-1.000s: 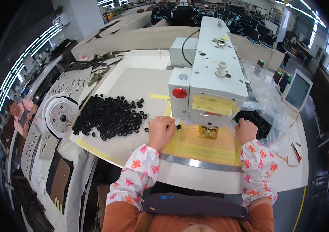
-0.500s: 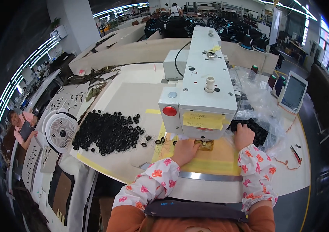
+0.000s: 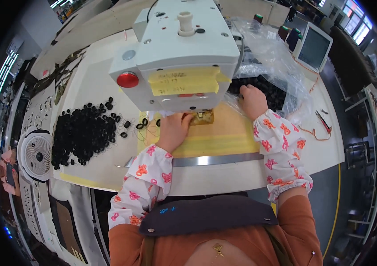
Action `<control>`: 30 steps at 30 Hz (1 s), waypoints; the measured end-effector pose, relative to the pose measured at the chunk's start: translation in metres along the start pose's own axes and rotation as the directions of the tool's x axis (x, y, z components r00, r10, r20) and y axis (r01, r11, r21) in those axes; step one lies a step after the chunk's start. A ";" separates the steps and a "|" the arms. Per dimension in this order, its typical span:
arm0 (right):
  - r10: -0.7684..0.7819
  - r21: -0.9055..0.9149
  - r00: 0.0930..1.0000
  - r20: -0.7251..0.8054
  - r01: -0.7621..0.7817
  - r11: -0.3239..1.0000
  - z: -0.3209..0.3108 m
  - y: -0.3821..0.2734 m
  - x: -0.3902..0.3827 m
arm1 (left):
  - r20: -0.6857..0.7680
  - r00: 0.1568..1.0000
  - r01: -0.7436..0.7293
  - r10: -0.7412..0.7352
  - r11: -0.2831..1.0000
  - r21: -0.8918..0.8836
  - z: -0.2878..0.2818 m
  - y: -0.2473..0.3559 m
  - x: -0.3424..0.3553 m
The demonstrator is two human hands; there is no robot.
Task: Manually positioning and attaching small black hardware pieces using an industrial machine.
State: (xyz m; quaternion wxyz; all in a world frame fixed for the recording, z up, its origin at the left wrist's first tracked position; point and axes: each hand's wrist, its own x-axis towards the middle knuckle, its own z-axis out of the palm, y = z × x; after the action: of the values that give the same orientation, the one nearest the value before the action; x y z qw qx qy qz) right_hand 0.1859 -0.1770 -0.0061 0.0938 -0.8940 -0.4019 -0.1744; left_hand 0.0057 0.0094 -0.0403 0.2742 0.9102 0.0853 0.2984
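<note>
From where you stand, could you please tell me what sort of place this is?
It looks like a sewing workshop, probably industrial: a large white sewing machine stands on the worktable, thread spools stand beside the screen, and small black rings lie heaped at left.

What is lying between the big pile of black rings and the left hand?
In the head view, a few loose black rings lie between the pile and the left hand.
</note>
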 end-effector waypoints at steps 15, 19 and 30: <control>0.026 0.894 0.964 0.266 -0.257 0.366 -0.009 -0.087 -0.046 | 0.180 0.973 0.195 -0.144 0.930 -0.312 -0.001 0.017 -0.004; -0.090 0.797 0.995 -0.037 0.084 0.598 -0.008 -0.090 -0.045 | 0.399 0.906 0.262 -0.143 0.928 -0.263 -0.014 0.036 0.012; -0.255 0.628 0.945 -0.206 0.327 0.706 -0.014 -0.097 -0.061 | 0.306 0.951 0.023 0.053 0.971 -0.238 -0.013 0.033 -0.004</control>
State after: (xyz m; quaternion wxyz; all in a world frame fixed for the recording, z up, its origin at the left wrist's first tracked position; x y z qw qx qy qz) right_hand 0.0722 -0.1589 -0.0143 0.3922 -0.7192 -0.5676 -0.0815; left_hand -0.0058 -0.0133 -0.0152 0.3895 0.9067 -0.0024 0.1619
